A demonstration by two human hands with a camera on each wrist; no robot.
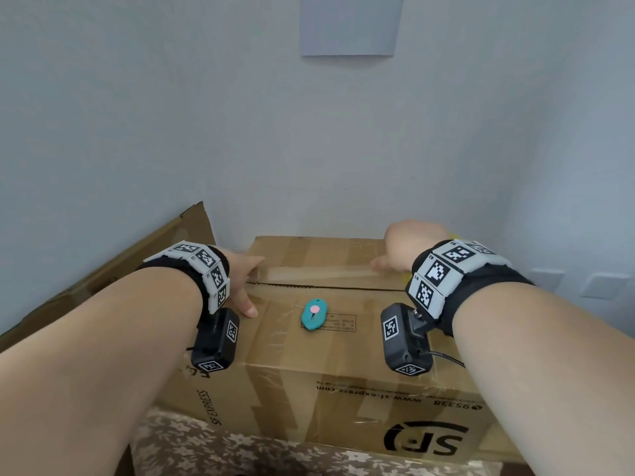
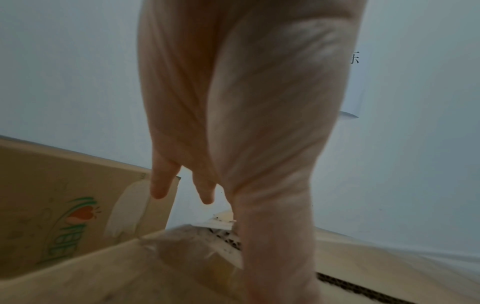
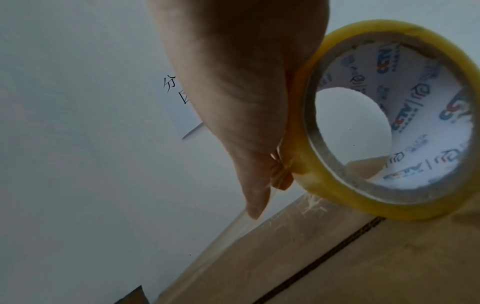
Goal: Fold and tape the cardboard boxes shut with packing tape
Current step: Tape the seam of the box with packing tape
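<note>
A brown SF Express cardboard box [image 1: 343,359] stands before me, its top flaps folded down along a seam [image 1: 326,287]. A clear tape strip [image 1: 316,269] stretches over the top just beyond the seam, from hand to hand. My left hand [image 1: 244,280] lies at the box's left end with straight fingers, thumb pressing the top [image 2: 246,123]. My right hand [image 1: 405,245] at the right end grips the yellowish packing tape roll [image 3: 420,86], its thumb on the pulled-out tape strip [image 3: 221,240]. A teal cutter [image 1: 313,315] with a pink button lies on the near flap.
A second open cardboard box [image 1: 165,242], printed with a green and orange drawing [image 2: 64,205], stands close on the left. The pale wall rises right behind the boxes, with a paper sheet [image 1: 350,25] on it. A floral cloth [image 1: 223,448] lies under the front.
</note>
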